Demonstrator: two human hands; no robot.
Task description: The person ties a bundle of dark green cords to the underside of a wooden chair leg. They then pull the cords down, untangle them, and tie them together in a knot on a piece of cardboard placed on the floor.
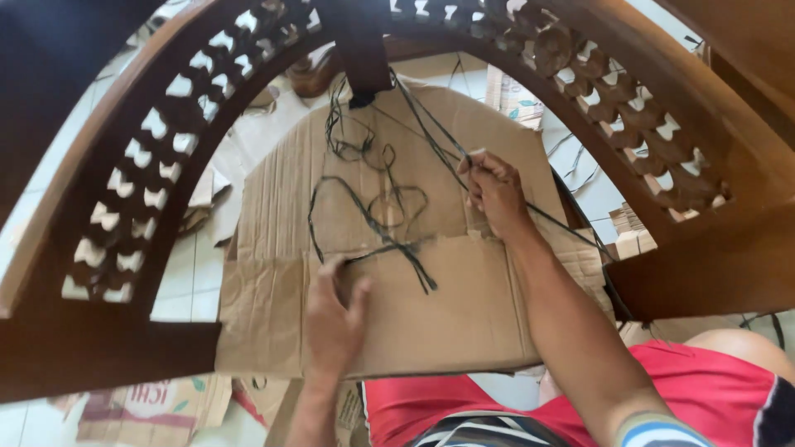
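Nearest the camera: the person's red shorts (497, 406) and a bare knee at lower right, with both forearms reaching forward from them.

Left hand (331, 319): lies on the flattened cardboard sheet (464, 314), fingers curled, thumb apart from them. Its fingertips pinch or press the end of a dark cord (389, 244) at the sheet's fold line; which of the two cannot be told.

Right hand (495, 189): raised further forward, fingers closed together around several taut strands of the same dark cord. The strands run up and left from this hand to the dark centre post (363, 58) of the carved wooden arch (166, 157), and down and right from it toward the wooden frame at right.

Cord: between the two hands it lies slack on the cardboard in loose loops and tangles, with a frayed bundle just right of the left hand.

Surroundings: the carved arch, with rows of cut-out openings, curves over the whole working area. The cardboard rests on a pale tiled floor (186, 281). More cardboard pieces (149, 406) lie at lower left, and further scraps and small boxes lie beyond the arch at upper right.
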